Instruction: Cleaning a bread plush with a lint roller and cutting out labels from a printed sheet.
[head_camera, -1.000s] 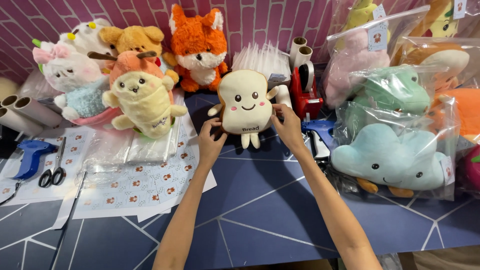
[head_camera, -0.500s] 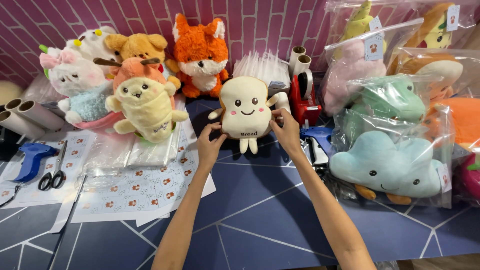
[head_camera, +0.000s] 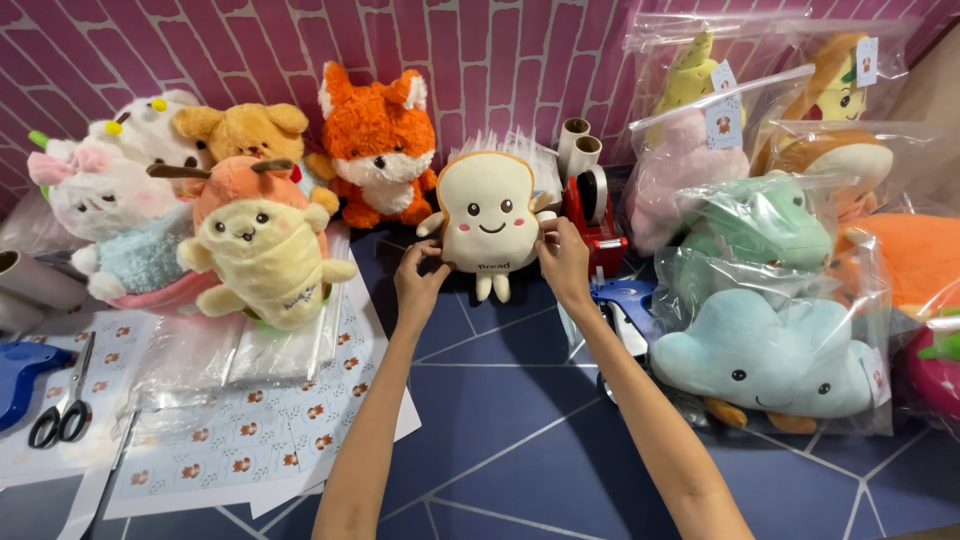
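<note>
Cream bread-slice plush toy (head_camera: 488, 222) with smiling face and brown crust edge, held upright, pinched at both sides by left hand (head_camera: 420, 282) and right hand (head_camera: 565, 264), arms extended over blue desk (head_camera: 500, 430).

Counted: six unbagged plush toys (head_camera: 488, 215), at least six bagged plush toys (head_camera: 765, 355), two hands (head_camera: 420, 285), one pair of scissors (head_camera: 62, 415), one red tape dispenser (head_camera: 592, 215), several sticker sheets (head_camera: 240, 440).
</note>
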